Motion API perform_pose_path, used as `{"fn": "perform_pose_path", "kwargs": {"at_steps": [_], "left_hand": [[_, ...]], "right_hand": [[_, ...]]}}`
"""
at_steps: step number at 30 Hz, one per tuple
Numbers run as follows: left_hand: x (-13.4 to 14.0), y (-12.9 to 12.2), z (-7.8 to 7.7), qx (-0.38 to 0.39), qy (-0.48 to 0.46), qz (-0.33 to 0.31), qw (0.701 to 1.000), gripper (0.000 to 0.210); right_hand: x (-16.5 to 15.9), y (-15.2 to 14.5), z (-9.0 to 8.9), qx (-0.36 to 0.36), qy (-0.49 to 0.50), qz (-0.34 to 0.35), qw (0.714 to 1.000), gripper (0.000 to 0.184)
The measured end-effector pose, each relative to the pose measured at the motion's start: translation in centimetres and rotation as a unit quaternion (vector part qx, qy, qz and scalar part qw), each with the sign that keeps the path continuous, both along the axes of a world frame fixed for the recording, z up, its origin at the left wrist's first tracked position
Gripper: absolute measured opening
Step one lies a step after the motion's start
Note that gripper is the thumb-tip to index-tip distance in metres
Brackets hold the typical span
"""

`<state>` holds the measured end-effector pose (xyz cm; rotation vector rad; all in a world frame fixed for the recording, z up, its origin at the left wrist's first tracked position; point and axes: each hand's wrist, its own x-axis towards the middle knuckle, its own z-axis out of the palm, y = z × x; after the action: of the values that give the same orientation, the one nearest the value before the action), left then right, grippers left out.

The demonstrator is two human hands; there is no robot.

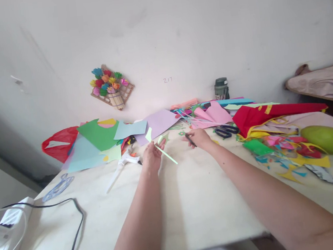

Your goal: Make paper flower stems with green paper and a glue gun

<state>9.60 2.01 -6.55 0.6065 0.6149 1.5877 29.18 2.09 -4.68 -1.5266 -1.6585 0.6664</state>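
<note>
Green paper strip [168, 155] juts from the left hand [152, 157].

The tabletop [199, 201] between the forearms [143, 212] gives passage; glue gun [127, 159] and scraps [281, 142] obstruct either side.

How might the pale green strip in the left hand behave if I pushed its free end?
The pale green strip looks fairly stiff, since it juts straight from the left hand. Being so slim, it is probably light and might bend under a firm push.

The number 217 [168, 80] is marked in thin strokes on the pale wall [181, 43].
</note>
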Motion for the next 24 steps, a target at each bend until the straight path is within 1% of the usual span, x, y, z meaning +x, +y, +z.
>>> {"fn": "perform_pose_path", "kwargs": {"at_steps": [1,2,3,5,7,9,13,15,19,21,24], "left_hand": [[-0.1,0.0,0.2,0.001,-0.009,0.011,1.000,0.006],[-0.2,0.0,0.3,0.001,-0.018,0.018,1.000,0.006],[-0.3,-0.1,0.4,0.000,-0.024,0.021,0.999,0.006],[-0.3,-0.1,0.5,0.000,-0.032,0.019,0.999,0.006],[-0.2,-0.1,0.5,-0.001,-0.039,0.013,0.999,0.006],[-0.1,-0.1,0.5,-0.004,-0.050,0.009,0.999,0.005],[-0.2,-0.3,0.8,-0.011,-0.083,-0.011,0.996,0.009],[-0.3,-0.5,1.0,-0.015,-0.099,-0.025,0.995,0.009],[-0.5,-1.0,1.4,-0.005,-0.107,-0.045,0.993,0.007],[-0.6,-1.1,1.5,0.002,-0.104,-0.046,0.993,0.009],[-0.6,-1.2,1.6,-0.007,-0.096,-0.042,0.995,0.010]], "right_hand": [[-0.1,0.1,-0.1,0.009,-0.098,-0.034,0.995,0.037],[-0.2,0.1,-0.2,0.017,-0.185,-0.057,0.981,0.036],[-0.3,0.1,-0.3,0.020,-0.250,-0.068,0.966,0.036],[-0.7,0.1,-0.4,0.004,-0.316,-0.064,0.946,0.038],[-1.0,0.1,-0.4,-0.021,-0.329,-0.044,0.943,0.040],[-1.1,0.1,-0.4,-0.028,-0.325,-0.022,0.945,0.041],[-0.8,0.2,-0.6,0.004,-0.302,0.030,0.953,0.033],[-0.8,0.1,-0.7,0.010,-0.304,0.021,0.952,0.028],[-1.3,0.1,-0.8,-0.006,-0.330,-0.028,0.943,0.028],[-1.6,0.2,-1.0,-0.004,-0.340,-0.029,0.940,0.027],[-1.6,0.2,-1.3,0.011,-0.340,-0.030,0.940,0.026]]}}
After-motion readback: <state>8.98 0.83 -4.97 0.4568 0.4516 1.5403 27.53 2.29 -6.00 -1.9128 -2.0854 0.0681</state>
